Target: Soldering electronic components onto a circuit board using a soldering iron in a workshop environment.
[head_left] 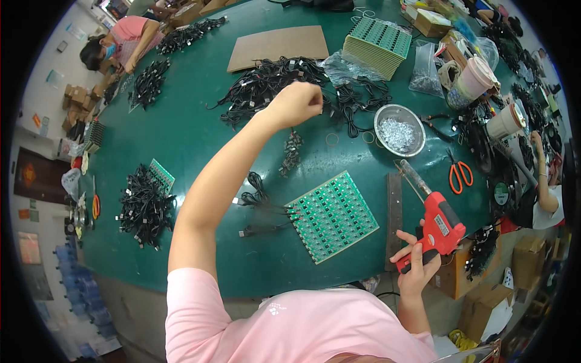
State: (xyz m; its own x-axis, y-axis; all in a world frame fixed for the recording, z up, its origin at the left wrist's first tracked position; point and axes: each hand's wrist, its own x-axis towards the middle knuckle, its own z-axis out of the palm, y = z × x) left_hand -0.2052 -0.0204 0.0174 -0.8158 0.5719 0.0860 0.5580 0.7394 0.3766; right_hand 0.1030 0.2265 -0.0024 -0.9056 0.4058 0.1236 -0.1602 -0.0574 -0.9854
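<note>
My right hand (417, 266) is closed round the handle of a red hot glue gun (440, 225), its nozzle pointing away from me near a metal bowl. My left hand (298, 104) reaches out over the pile of black cables (254, 91), fingers curled; what is in them, if anything, is hidden. Between my arms a green circuit board panel (336, 218) lies flat, with rows of small boards. Black cables (266, 230) run to its left edge, and a coiled cable (254, 189) lies beside it. A cluster of small dark parts (292, 156) lies below my left hand.
A metal bowl (399, 130) holds clear pieces. Orange-handled scissors (461, 176), pliers (437, 127) and a dark metal ruler (394, 221) lie at right. Stacked panels (376, 45) and cardboard (277, 47) stand farther back. Another cable heap (145, 206) lies left. Co-workers sit around the table.
</note>
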